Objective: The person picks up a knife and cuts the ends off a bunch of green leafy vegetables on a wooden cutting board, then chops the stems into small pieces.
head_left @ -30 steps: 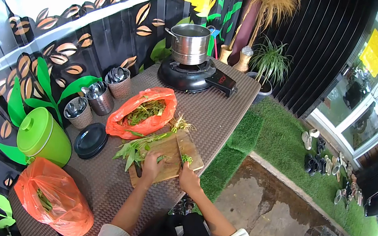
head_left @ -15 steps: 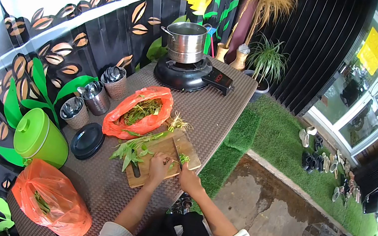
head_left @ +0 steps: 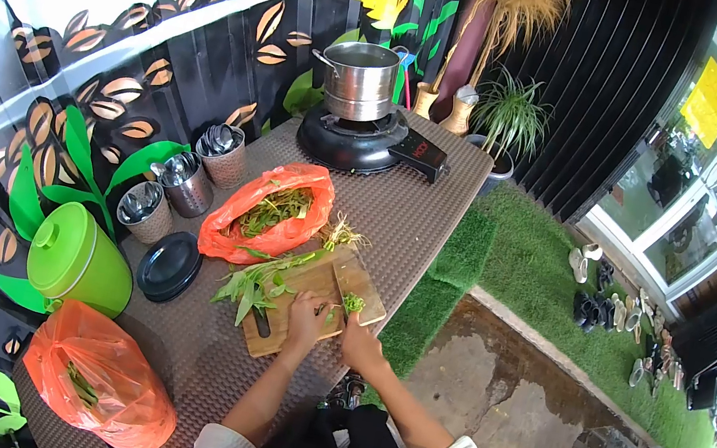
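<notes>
My left hand (head_left: 307,316) is closed on green stems on the wooden cutting board (head_left: 278,290). In my right hand (head_left: 359,343) is a knife (head_left: 341,286), its blade lying across the board and pointing away from me. Chopped greens (head_left: 353,303) sit just right of the blade. Leafy greens (head_left: 249,288) spread over the board's left side and past its edge. Behind the board, an open orange plastic bag (head_left: 302,231) holds more greens, with a bunch of pale roots (head_left: 341,235) beside it.
A steel pot (head_left: 359,82) stands on a black stove (head_left: 342,143) at the table's far end. Along the left are cutlery holders (head_left: 145,213), dark plates (head_left: 169,267), a green lidded container (head_left: 80,261) and a second orange bag (head_left: 103,381).
The whole view has shifted slightly. Both hands stay at the board, with the knife still in my right hand and the stems under my left.
</notes>
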Action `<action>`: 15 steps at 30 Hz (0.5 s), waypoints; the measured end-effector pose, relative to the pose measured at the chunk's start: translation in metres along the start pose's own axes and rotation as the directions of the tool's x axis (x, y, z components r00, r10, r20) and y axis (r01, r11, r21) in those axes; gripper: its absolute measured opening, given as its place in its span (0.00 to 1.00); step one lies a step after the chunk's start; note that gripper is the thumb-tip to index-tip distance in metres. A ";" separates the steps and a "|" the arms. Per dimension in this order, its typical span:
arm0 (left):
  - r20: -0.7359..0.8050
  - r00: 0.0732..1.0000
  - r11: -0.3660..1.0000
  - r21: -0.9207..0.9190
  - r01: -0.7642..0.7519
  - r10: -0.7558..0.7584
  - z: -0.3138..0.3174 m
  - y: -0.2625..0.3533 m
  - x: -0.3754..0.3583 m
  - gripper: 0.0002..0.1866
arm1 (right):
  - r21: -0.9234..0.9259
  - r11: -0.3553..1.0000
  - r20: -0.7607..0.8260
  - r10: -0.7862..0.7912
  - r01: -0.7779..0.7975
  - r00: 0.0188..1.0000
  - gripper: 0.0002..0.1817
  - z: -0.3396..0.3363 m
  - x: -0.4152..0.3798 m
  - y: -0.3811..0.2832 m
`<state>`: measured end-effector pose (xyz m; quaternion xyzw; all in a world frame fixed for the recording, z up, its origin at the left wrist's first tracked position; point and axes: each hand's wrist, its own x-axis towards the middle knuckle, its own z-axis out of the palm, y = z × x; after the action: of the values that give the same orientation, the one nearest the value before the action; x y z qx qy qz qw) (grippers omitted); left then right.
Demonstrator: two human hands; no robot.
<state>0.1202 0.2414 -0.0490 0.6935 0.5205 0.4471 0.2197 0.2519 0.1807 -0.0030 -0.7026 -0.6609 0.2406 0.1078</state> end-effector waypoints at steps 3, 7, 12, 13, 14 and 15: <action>-0.003 1.000 1.000 -0.008 -0.016 0.016 -0.002 0.003 0.000 0.05 | -0.035 0.999 -0.011 0.021 -0.022 1.000 0.15 0.004 0.002 -0.005; 0.003 0.999 0.999 -0.002 -0.034 0.034 0.000 -0.003 -0.001 0.06 | 0.048 0.998 0.005 -0.046 0.046 0.999 0.15 0.006 0.028 0.009; -0.006 1.000 1.000 -0.010 -0.012 0.012 0.002 -0.001 -0.002 0.06 | 0.022 1.000 -0.013 -0.019 0.019 1.000 0.15 0.007 0.009 -0.001; -0.003 1.000 1.000 -0.001 0.004 -0.004 0.001 0.000 -0.002 0.07 | 0.030 0.999 -0.031 0.035 -0.034 0.999 0.15 0.008 0.005 -0.007; -0.006 1.000 1.000 -0.001 0.005 -0.005 0.000 0.001 -0.001 0.07 | 0.029 0.999 -0.030 0.032 -0.031 0.999 0.15 0.009 0.006 -0.009; -0.014 1.000 1.000 0.010 -0.016 0.016 -0.001 0.002 -0.001 0.06 | 0.011 0.999 -0.026 0.032 -0.032 0.999 0.16 0.010 0.007 -0.010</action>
<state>0.1208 0.2397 -0.0470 0.6955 0.5186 0.4511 0.2091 0.2383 0.1872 -0.0084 -0.7156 -0.6468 0.2366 0.1164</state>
